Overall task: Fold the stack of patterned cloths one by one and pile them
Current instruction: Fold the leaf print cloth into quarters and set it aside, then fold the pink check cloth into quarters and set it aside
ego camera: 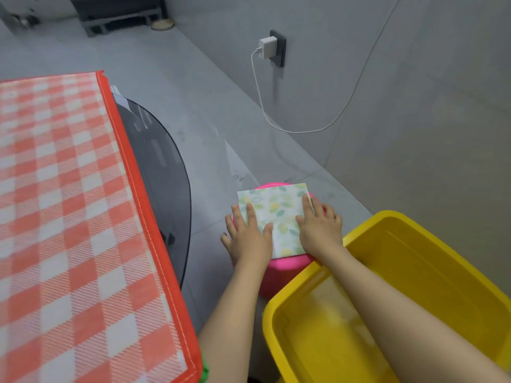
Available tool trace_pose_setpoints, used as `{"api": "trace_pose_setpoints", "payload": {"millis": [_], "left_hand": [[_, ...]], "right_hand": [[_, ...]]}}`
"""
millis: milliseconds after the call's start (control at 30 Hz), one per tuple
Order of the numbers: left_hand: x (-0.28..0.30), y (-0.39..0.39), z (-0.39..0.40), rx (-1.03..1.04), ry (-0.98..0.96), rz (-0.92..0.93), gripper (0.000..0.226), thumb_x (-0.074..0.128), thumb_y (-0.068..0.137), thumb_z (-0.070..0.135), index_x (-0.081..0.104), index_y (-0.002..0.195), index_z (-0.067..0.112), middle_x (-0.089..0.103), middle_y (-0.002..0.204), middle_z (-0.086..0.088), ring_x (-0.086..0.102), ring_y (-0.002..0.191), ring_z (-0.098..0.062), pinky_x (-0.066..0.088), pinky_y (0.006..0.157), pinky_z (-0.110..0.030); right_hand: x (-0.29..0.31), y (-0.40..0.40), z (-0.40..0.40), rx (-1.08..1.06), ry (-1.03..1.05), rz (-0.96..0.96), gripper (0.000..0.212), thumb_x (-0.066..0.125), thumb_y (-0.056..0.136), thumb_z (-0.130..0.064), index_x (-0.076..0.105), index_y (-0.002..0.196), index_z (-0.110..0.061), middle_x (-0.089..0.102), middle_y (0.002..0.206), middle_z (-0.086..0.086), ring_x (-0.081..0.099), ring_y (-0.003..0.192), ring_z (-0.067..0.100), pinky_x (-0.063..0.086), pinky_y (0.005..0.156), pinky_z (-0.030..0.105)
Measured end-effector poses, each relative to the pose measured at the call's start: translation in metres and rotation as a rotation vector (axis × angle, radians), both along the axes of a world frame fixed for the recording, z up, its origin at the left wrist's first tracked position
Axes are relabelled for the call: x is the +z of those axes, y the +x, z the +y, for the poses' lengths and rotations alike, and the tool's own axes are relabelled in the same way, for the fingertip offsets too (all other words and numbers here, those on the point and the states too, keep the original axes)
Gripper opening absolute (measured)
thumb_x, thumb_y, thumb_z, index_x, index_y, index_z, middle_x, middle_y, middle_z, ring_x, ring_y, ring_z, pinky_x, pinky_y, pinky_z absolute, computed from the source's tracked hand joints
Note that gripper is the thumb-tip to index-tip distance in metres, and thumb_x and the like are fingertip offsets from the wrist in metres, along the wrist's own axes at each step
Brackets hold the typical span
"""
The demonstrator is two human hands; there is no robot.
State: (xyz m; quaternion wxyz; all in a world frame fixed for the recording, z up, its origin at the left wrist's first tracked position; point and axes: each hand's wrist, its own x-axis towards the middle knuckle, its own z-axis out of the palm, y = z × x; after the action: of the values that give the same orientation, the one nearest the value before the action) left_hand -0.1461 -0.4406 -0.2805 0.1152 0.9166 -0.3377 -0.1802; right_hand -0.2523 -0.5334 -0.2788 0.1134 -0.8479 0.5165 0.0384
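Grey floor; seemingly one cloth.

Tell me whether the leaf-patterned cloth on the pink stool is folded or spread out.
Folded, it seems: the patterned cloth lies as a compact flat rectangle on the pink stool, pressed by the left hand and right hand.

Two bare forearms reach forward, side by side. The left hand and right hand lie palm down, fingers straight and slightly spread, thumbs angled toward each other.
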Motion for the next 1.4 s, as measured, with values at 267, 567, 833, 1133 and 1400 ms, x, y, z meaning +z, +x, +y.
{"api": "trace_pose_setpoints", "payload": {"millis": [267,567,833,1133,1400], "left_hand": [[0.076,-0.042,0.013,0.090,-0.392,0.209,0.054,0.036,0.099,0.034,0.023,0.149,0.020,0.011,0.159,-0.007,0.013,0.145,-0.024,0.011,0.116,-0.037],[0.231,-0.070,0.087,-0.071,-0.759,0.326,0.042,0.037,0.099,0.030,0.037,0.141,0.020,0.037,0.143,-0.002,0.052,0.118,-0.020,0.037,0.084,-0.024],[0.299,-0.027,0.221,-0.221,-0.741,0.041,0.035,0.041,0.098,0.031,0.047,0.131,0.022,0.046,0.133,0.000,0.055,0.103,-0.013,0.049,0.090,-0.035],[0.295,0.021,0.352,-0.223,-0.534,-0.087,0.032,0.042,0.097,0.035,0.052,0.127,0.026,0.048,0.128,0.011,0.058,0.099,-0.007,0.048,0.090,-0.031],[0.254,0.058,0.407,-0.205,-0.360,0.009,0.026,0.058,0.087,0.047,0.065,0.107,0.032,0.057,0.110,0.014,0.050,0.107,-0.005,0.040,0.096,-0.026]], "right_hand": [[0.070,-0.022,0.024,-0.054,-0.047,-0.336,0.051,0.036,0.097,-0.039,0.026,0.146,-0.027,0.023,0.153,0.009,0.022,0.138,0.030,0.020,0.109,0.044],[0.225,-0.063,0.088,0.153,-0.098,-0.647,0.042,0.047,0.094,-0.034,0.047,0.134,-0.020,0.054,0.131,-0.001,0.057,0.107,0.016,0.047,0.091,0.035],[0.307,-0.041,0.199,0.496,-0.182,-0.611,0.040,0.049,0.092,-0.039,0.049,0.131,-0.028,0.057,0.125,-0.007,0.056,0.101,0.006,0.050,0.086,0.030],[0.291,0.017,0.290,0.781,-0.089,-0.581,0.037,0.048,0.093,-0.042,0.053,0.127,-0.031,0.058,0.124,-0.011,0.058,0.098,0.002,0.048,0.082,0.021],[0.247,0.050,0.313,0.937,0.011,-0.464,0.049,0.039,0.084,-0.063,0.063,0.115,-0.032,0.064,0.112,-0.014,0.058,0.101,0.003,0.048,0.085,0.023]]}}
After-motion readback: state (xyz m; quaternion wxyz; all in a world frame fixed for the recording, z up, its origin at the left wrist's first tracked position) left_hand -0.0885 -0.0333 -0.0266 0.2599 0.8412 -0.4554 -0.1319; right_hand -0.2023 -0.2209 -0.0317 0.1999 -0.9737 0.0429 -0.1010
